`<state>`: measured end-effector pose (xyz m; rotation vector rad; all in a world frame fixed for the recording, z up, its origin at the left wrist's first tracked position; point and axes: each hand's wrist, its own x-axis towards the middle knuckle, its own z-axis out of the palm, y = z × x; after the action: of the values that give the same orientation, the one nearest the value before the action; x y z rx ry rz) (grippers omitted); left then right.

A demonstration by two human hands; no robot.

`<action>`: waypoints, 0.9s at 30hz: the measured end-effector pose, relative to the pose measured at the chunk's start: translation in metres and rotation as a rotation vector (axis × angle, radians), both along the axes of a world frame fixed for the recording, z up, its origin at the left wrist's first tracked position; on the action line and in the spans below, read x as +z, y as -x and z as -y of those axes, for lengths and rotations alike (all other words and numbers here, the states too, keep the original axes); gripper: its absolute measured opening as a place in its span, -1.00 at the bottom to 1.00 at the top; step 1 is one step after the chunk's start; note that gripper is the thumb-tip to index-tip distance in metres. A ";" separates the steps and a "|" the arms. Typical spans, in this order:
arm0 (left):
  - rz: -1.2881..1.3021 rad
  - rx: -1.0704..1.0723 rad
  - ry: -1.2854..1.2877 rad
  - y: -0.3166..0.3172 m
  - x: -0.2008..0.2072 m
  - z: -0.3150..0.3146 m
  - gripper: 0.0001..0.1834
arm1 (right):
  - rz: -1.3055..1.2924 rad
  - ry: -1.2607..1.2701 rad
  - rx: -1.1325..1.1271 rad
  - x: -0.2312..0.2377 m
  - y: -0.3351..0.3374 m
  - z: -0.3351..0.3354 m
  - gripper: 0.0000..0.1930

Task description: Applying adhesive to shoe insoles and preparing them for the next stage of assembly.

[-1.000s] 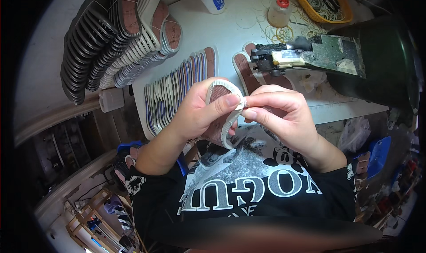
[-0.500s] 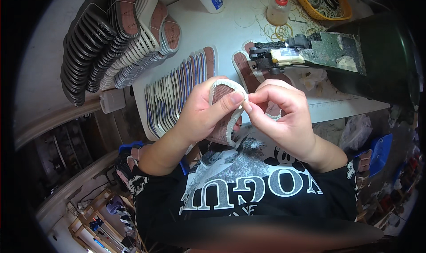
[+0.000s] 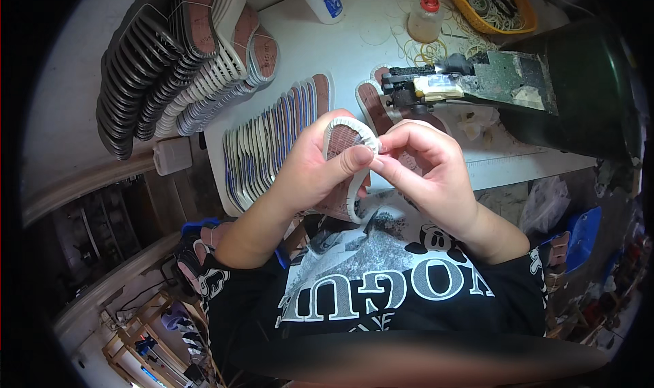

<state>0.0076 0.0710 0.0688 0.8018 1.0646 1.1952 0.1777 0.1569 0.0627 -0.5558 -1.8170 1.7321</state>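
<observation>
A shoe insole (image 3: 340,139) with a reddish-brown face and a white, pleated edge is held up in front of my chest. My left hand (image 3: 310,170) is closed around it, the thumb lying across the brown face near the rim. With thumb and forefinger, my right hand (image 3: 429,166) pinches the white gathered rim at the insole's right side. Part of the insole is covered by my left fingers and thumb. Behind my hands, more brown insoles with white edges (image 3: 371,102) lie on the white table (image 3: 300,44), partly hidden by my right hand.
Rows of stacked insoles (image 3: 266,143) stand at left, with dark and white bundles (image 3: 146,68) beyond. A green machine (image 3: 504,81) reaches in from the right. At the back are a white bottle (image 3: 319,0), a red-tipped glue bottle (image 3: 426,23) and a yellow basket (image 3: 494,6) of bands.
The insole has tilted slightly in my left hand. My right fingers still pinch its rim, and the right hand has shifted a little to the left.
</observation>
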 end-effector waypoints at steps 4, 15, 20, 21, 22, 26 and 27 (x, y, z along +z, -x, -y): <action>0.079 -0.025 0.039 0.007 0.000 -0.003 -0.68 | -0.155 0.696 0.065 0.009 -0.001 0.003 -0.85; 0.733 -0.300 -0.218 0.034 -0.055 -0.011 -0.59 | -0.270 0.691 0.121 -0.025 -0.013 0.012 -0.68; 0.933 -0.420 -0.330 0.031 -0.057 -0.011 -0.60 | -0.181 0.740 0.101 -0.019 -0.012 0.015 -0.73; 0.956 -0.467 -0.361 0.030 -0.057 -0.012 -0.60 | -0.175 0.722 0.132 -0.018 -0.011 0.015 -0.76; 0.984 -0.502 -0.377 0.030 -0.057 -0.013 -0.60 | -0.169 0.703 0.163 -0.017 -0.010 0.015 -0.78; 0.980 -0.534 -0.426 0.030 -0.056 -0.011 -0.60 | -0.091 0.631 0.173 -0.009 -0.009 0.020 -0.81; 0.991 -0.509 -0.406 0.030 -0.057 -0.010 -0.60 | -0.059 0.623 0.133 -0.009 -0.009 0.021 -0.81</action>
<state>-0.0229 0.0810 0.0121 0.5963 -0.1951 1.1480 0.1866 0.1362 0.0541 -0.6220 -1.2744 2.3885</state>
